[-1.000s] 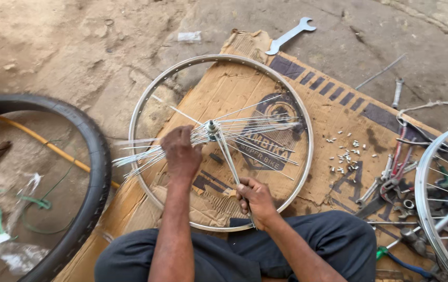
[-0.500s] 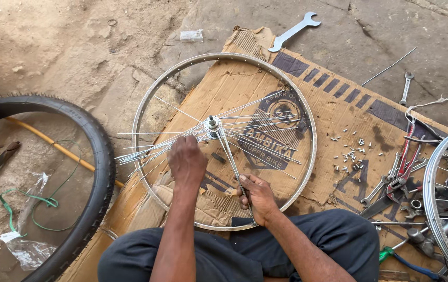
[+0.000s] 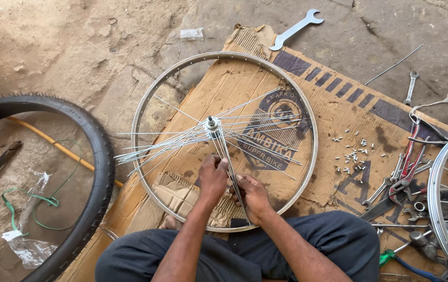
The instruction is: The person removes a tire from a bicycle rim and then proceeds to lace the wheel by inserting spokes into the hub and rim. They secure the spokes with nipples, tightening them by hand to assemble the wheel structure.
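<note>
A bare metal bicycle rim (image 3: pixel 153 86) lies flat on a sheet of brown cardboard (image 3: pixel 339 104). A hub (image 3: pixel 212 125) stands at its middle with several loose spokes (image 3: pixel 151 149) fanning out left and right. My left hand (image 3: pixel 212 176) pinches a spoke that runs from the hub toward the near side of the rim. My right hand (image 3: pixel 252 194) sits just beside it, fingers closed on the same bundle of spokes near the rim's near edge. Both forearms reach in from below over my dark trousers.
A black tyre (image 3: pixel 96 172) lies at the left on dirt ground. A large open-ended spanner (image 3: pixel 294 28) rests at the top. Small spoke nipples (image 3: pixel 352 154) are scattered on the cardboard. Pliers and spanners (image 3: pixel 407 172) lie at the right beside another spoked wheel (image 3: pixel 443 209).
My left hand has moved from the hub down toward my body and now meets my right hand at the spokes near the rim's near edge. The view shifted slightly.
</note>
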